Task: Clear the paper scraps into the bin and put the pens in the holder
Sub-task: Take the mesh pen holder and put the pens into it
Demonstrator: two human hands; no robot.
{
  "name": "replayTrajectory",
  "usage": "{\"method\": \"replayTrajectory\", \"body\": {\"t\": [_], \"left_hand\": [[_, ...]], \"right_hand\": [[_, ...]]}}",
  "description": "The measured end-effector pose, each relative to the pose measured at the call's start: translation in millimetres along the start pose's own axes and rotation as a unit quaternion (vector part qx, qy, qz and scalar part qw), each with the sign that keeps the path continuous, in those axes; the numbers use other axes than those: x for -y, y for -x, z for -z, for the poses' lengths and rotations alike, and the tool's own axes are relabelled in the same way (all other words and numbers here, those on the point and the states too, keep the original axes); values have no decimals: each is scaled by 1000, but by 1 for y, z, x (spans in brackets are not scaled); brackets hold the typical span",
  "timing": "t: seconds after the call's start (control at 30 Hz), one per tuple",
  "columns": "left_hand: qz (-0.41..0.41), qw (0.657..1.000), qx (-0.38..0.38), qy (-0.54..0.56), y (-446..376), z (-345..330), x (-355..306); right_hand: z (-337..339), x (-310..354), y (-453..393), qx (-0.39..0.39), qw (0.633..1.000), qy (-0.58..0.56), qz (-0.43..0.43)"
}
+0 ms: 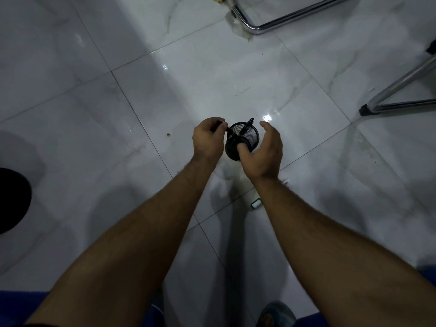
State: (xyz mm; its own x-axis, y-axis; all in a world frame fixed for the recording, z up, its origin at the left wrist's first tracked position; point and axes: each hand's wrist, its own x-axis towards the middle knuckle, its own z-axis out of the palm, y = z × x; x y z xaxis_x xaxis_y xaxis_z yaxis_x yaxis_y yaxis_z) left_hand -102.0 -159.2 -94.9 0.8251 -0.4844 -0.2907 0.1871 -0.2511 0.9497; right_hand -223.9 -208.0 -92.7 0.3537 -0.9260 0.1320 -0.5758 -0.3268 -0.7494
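Note:
A black mesh pen holder (247,135) is held above the floor between my hands. My right hand (262,149) grips it from the right, thumb on its near wall. My left hand (207,140) pinches a black pen (230,132) whose lower end dips into the holder's mouth. Another black pen (246,126) stands inside, leaning to the far rim. A small white scrap (255,204) lies on the floor below my right wrist, and a thin white piece (285,182) shows beside my right forearm.
White marble floor tiles (118,161) spread all around. Chrome chair legs (283,20) stand at the top, and another chrome leg (398,90) at the right. A dark round object (11,199) sits at the left edge. A tiny brown crumb (168,134) lies left of my hands.

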Motion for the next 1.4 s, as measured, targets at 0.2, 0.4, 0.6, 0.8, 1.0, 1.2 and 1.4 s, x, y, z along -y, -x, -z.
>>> {"method": "replayTrajectory", "body": {"t": [0.2, 0.4, 0.6, 0.8, 1.0, 1.2, 1.4], "left_hand": [[30, 995, 27, 89, -2, 22, -23], [95, 977, 27, 187, -7, 66, -7], [162, 976, -55, 137, -17, 95, 27], [113, 957, -150, -221, -48, 109, 66], [21, 931, -129, -341, -70, 105, 66], [8, 912, -115, -394, -75, 110, 71], [62, 989, -92, -102, -61, 112, 67]], "right_hand": [[-15, 28, -14, 28, 994, 35, 102], [-46, 54, -2, 141, 984, -7, 110], [-70, 63, 15, 186, 980, -7, 76], [-91, 53, 17, 245, 969, 27, -24], [-102, 50, 16, 253, 964, -9, -85], [-101, 50, 24, 271, 957, -34, -96], [-95, 44, 26, 270, 945, -98, -154]]}}
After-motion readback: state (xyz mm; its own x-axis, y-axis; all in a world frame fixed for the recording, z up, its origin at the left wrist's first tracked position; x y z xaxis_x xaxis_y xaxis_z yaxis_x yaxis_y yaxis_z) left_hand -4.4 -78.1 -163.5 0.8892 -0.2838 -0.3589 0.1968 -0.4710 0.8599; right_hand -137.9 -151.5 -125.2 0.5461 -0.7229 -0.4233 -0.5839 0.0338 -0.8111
